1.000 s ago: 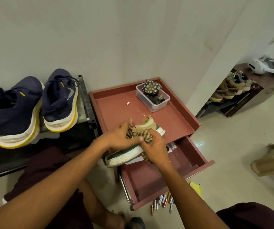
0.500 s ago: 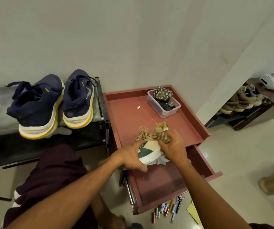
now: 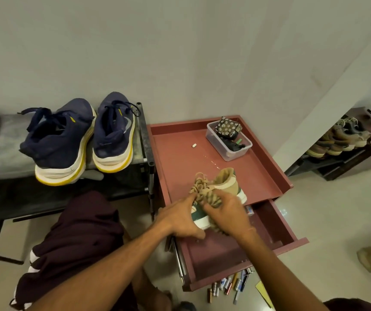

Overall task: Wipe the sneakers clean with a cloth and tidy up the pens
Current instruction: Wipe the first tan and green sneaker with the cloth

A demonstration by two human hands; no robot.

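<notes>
A tan and green sneaker with a white sole lies at the front edge of a red cabinet top. My left hand grips its toe end. My right hand presses a striped cloth against the sneaker's side and laces. A pair of navy sneakers with white and yellow soles stands on a grey bench to the left. Several pens and markers lie on the floor below the open red drawer.
A clear plastic box holding a patterned pouch and dark items sits at the cabinet's back right, a small white piece beside it. A shoe rack with several shoes stands far right. My knees are below, a wall behind.
The view has shifted and pulled back. My hands stay on the tan sneaker, and the cloth hand has slid lower along its side, nearer the drawer.
</notes>
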